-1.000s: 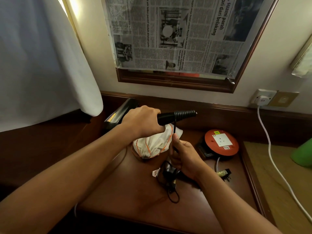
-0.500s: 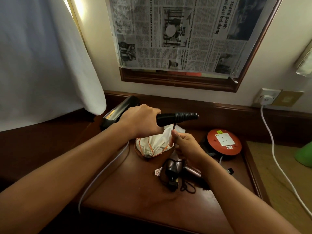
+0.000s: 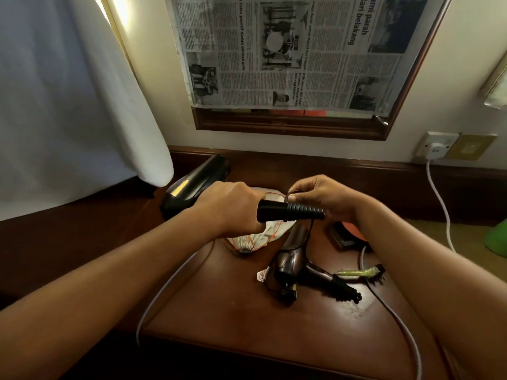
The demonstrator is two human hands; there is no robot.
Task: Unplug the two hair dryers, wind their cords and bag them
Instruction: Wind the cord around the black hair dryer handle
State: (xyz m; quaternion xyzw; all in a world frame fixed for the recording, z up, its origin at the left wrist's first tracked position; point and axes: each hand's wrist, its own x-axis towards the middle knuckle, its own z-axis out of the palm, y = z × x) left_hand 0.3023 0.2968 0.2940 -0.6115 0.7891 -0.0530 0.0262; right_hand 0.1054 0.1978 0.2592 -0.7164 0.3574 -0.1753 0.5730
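My left hand (image 3: 233,208) grips the handle of a black hair dryer (image 3: 192,185) held above the table, its ribbed cord guard pointing right. My right hand (image 3: 318,198) pinches that dryer's thin black cord (image 3: 308,237) just above the handle end, and the cord hangs down from there. A second, brown hair dryer (image 3: 290,259) lies on the wooden table (image 3: 219,311) with its black cord and plug beside it. A white drawstring bag (image 3: 260,234) with orange cord lies under my hands.
An orange extension reel (image 3: 354,231) sits behind my right wrist. A white cable (image 3: 436,193) runs from the wall socket (image 3: 436,145). Another white cable (image 3: 170,283) crosses the table's left edge. A green-handled brush (image 3: 359,272) lies at right. A white cloth hangs at left.
My right hand has risen from below the handle to above its end, carrying the cord up and over. The brown dryer on the table is now uncovered.
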